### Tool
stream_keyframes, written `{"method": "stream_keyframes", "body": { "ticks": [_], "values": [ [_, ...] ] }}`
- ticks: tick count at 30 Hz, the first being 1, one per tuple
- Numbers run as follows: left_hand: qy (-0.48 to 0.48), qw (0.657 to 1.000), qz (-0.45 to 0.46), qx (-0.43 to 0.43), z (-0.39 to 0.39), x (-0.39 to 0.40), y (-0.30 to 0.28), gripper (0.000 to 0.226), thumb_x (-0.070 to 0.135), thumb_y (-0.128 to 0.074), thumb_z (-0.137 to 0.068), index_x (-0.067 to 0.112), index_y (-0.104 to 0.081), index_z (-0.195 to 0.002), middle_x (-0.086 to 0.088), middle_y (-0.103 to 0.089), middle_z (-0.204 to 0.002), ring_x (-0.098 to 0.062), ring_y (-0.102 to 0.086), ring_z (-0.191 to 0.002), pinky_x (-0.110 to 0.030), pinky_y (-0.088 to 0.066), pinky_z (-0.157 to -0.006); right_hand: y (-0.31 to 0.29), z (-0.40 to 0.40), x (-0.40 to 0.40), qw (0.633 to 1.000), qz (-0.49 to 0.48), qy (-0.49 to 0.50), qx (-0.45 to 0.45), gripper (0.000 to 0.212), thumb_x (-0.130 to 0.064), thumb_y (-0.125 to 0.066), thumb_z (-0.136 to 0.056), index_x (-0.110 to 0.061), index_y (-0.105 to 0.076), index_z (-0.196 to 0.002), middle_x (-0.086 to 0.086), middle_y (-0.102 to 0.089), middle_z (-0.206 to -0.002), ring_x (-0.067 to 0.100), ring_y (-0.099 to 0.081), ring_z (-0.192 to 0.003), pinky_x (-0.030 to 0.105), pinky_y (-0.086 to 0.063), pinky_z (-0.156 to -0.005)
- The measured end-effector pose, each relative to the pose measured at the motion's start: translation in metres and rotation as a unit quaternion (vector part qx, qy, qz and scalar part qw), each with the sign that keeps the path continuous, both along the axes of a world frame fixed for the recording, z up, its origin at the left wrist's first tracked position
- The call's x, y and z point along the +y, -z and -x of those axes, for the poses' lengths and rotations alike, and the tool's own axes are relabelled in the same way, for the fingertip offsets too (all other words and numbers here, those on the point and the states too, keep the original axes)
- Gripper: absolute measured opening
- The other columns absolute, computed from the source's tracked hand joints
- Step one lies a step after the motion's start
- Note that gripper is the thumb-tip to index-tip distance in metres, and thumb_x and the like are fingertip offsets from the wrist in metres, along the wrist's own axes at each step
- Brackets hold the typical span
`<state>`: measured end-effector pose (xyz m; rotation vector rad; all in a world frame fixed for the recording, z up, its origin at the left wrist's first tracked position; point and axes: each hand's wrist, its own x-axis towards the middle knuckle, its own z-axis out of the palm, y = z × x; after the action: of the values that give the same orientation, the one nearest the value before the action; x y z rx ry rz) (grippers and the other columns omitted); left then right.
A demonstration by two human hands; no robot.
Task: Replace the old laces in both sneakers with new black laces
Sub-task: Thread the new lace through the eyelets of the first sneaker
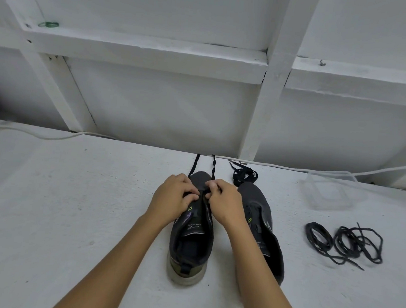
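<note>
The white table point(71, 191) carries everything, and I keep the work in the middle of it where both my arms reach easily. The sneaker under my hands point(190, 241) stands with its heel toward me, so the eyelets face up to my fingers. The second sneaker point(262, 223) waits just beside my right hand, leaning a little outward; it seems to have no lace.

Well to the right of my right hand lie two coiled dark laces point(344, 242), I think the old ones, put aside. Beyond them is a clear plastic container point(328, 192). A folded black lace point(244, 175) rests beyond my right hand, probably the new one for the second sneaker.

My left hand point(172, 195) and right hand point(224, 202) have curled fingers pinching the new black lace point(212, 167) at the low eyelets, and its two ends run away beyond the toe to stay untangled.
</note>
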<state>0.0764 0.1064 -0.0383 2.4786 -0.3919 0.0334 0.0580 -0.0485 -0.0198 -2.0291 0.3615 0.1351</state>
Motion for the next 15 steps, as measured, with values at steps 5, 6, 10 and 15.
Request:
{"method": "stream_keyframes", "body": {
  "ticks": [5,6,10,15],
  "values": [
    [-0.042,0.984,0.148,0.090,0.005,0.004,-0.007,0.009,0.022,-0.059,-0.098,0.026,-0.063,-0.091,0.014,-0.073,-0.095,-0.005,-0.066,-0.093,-0.028,-0.052,-0.087,0.008,-0.002,0.000,0.998,0.050,-0.036,0.010,0.027,-0.022,-0.054,-0.103,-0.024,-0.073,-0.122,0.001,-0.075,-0.115,0.021,-0.066,-0.110,0.036,-0.052,-0.098],
    [-0.043,0.975,0.176,0.129,0.006,0.007,-0.009,0.010,0.024,-0.057,-0.100,0.027,-0.060,-0.091,0.015,-0.074,-0.099,-0.003,-0.067,-0.095,-0.026,-0.051,-0.087,0.009,-0.002,0.001,0.998,0.057,-0.037,0.012,0.027,-0.022,-0.053,-0.103,-0.026,-0.073,-0.122,0.001,-0.075,-0.115,0.021,-0.066,-0.109,0.036,-0.053,-0.097],
    [-0.021,0.959,0.194,0.204,0.009,0.019,-0.016,0.012,0.028,-0.054,-0.102,0.030,-0.056,-0.090,0.019,-0.074,-0.108,0.009,-0.063,-0.102,-0.018,-0.042,-0.085,0.011,-0.002,0.006,0.996,0.081,-0.037,0.009,0.028,-0.024,-0.052,-0.104,-0.028,-0.073,-0.120,-0.001,-0.074,-0.116,0.022,-0.065,-0.110,0.035,-0.053,-0.093],
    [-0.007,0.949,0.209,0.236,0.011,0.022,-0.012,0.017,0.028,-0.055,-0.101,0.038,-0.059,-0.088,0.015,-0.072,-0.115,0.001,-0.062,-0.113,-0.028,-0.045,-0.101,0.012,0.001,0.007,0.996,0.082,-0.046,0.005,0.028,-0.024,-0.052,-0.104,-0.026,-0.073,-0.121,0.001,-0.075,-0.112,0.021,-0.066,-0.107,0.036,-0.053,-0.094]
  ]
}}
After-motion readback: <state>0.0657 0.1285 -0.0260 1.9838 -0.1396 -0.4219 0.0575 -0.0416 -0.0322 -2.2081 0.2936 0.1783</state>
